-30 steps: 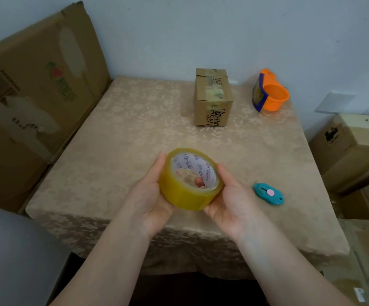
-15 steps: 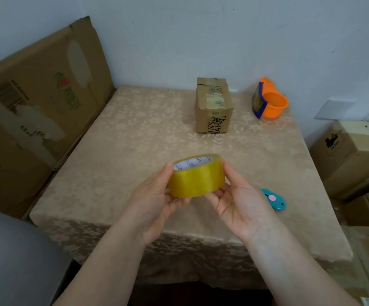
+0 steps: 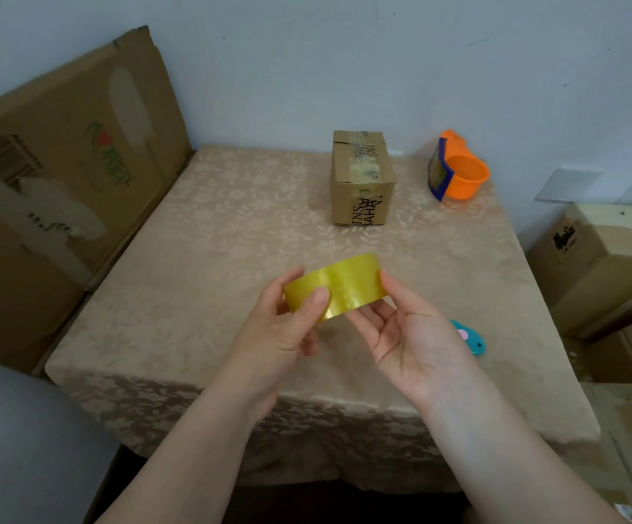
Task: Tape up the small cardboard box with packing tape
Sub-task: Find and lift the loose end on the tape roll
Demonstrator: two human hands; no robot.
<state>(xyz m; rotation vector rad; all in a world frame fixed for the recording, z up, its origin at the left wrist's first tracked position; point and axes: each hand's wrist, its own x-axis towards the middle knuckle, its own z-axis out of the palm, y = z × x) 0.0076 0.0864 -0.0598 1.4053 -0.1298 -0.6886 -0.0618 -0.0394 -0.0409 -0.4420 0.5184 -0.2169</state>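
A yellow roll of packing tape (image 3: 348, 283) is held above the middle of the table, its outer band facing me. My left hand (image 3: 282, 327) grips its left side, thumb pressed on the band. My right hand (image 3: 409, 334) cradles the right side and underside with curled fingers. The small cardboard box (image 3: 361, 179) stands at the table's far side, well beyond both hands, with old tape strips across its top and front.
An orange tape dispenser (image 3: 458, 172) sits right of the box. A teal box cutter (image 3: 471, 338) lies just right of my right hand. The table (image 3: 193, 259) has a beige cloth. Large cartons lean at the left (image 3: 61, 175) and stand at the right (image 3: 609, 266).
Both hands have tilted and lifted the roll, so its hole no longer shows and the outer band faces me. My left thumb has slid onto the band.
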